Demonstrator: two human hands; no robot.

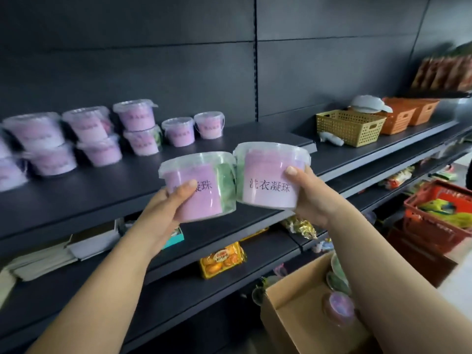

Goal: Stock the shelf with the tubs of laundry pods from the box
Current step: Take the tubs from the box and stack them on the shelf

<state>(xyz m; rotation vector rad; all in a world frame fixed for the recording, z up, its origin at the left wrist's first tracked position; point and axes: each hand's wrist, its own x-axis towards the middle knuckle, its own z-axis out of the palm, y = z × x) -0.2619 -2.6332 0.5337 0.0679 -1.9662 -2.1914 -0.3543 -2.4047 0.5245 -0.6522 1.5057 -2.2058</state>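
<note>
The left hand point(169, 208) was curled around a clear tub of laundry pods point(201, 203) at the centre of the frame, thumb pressed flat across its pink label and the fingers hidden behind and beneath it. The right hand point(311, 200) gripped a second tub point(268, 164) the same way, thumb up on the front of the label, palm cupping the lower right side. Both tubs were lifted clear of the dark shelf point(89, 205) and tipped slightly towards each other, their sides touching. Both forearms reached up from the bottom of the frame, the left from the lower left corner, the right from the lower right, passing over an open cardboard box point(288, 310). More tubs point(341, 304) lay in that box by the right forearm. At the left of the frame a row of stocked tubs point(89, 134) stood on the shelf against the back panel, several stacked two high. Further right on the same shelf sat a yellow basket point(350, 126) and orange baskets point(408, 113).
</note>
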